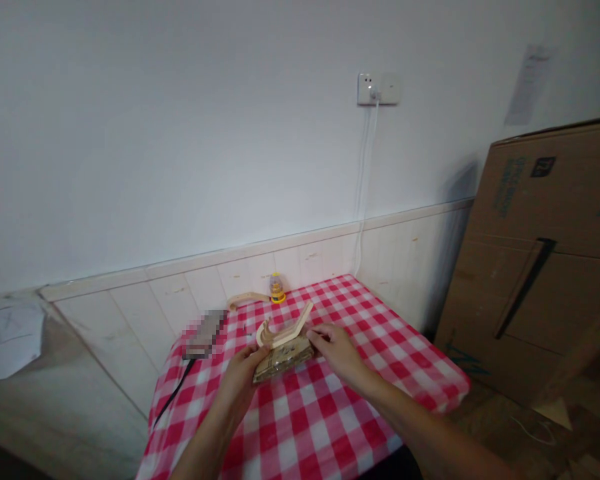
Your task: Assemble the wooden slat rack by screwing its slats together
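A flat brown package (285,360) with a shiny wrapping is held above the tablecloth, slightly tilted. On top of it lies a curved, pale wooden piece (291,333), hooked at its left end and rising at its right. My left hand (244,368) is closed round the left side of the package, its thumb near the hook of the wood. At the right end, my right hand (333,343) pinches the package's upper edge with thumb and fingers. The undersides of the package and the fingers beneath are hidden.
A red-and-white checked tablecloth (325,427) covers the table. Near the wall stand a yellow-capped bottle (277,288) and a second curved wooden piece (249,297). A blurred-out flat object (206,335) with a black strap lies left. A large cardboard box (535,280) stands right.
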Tool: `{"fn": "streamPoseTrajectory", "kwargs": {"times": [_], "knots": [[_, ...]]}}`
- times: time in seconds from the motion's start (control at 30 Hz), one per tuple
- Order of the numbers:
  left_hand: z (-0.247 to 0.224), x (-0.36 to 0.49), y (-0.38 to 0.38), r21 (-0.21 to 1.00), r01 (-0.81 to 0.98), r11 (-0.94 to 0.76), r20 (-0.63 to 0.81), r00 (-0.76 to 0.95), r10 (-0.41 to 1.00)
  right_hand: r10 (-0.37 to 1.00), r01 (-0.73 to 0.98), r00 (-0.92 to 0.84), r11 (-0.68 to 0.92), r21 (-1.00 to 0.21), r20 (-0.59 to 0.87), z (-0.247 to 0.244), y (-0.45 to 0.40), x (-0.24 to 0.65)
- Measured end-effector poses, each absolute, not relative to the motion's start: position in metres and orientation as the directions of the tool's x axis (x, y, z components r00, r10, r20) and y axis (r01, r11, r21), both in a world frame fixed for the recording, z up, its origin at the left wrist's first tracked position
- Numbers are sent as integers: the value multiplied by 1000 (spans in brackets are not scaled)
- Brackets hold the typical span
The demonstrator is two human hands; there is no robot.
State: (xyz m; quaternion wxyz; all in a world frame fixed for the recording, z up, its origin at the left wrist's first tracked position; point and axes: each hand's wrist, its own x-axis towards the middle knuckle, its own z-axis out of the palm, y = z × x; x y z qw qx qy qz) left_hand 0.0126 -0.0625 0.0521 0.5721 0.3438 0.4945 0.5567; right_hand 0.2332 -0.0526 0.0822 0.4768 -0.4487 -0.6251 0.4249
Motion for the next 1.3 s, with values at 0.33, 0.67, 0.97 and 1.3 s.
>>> {"fn": "streamPoseTrajectory", "kwargs": {"times": [0.33,0.67,0.97,1.3], "knots": [[35,9,-79,869,-457,190,-240,-53,969,916,304,-141,401,-864,376,92,-72,227],[27,7,-77,860,-482,168,-218,-50,975,903,334,-150,429,-839,402,98,-75,225],[26,7,-80,930,-364,46,-100,-132,986,919,278,-196,386,-880,341,76,-70,231],[24,-2,-82,983,-183,9,-10,-7,1000,947,155,-235,258,-954,218,53,-95,242]]}}
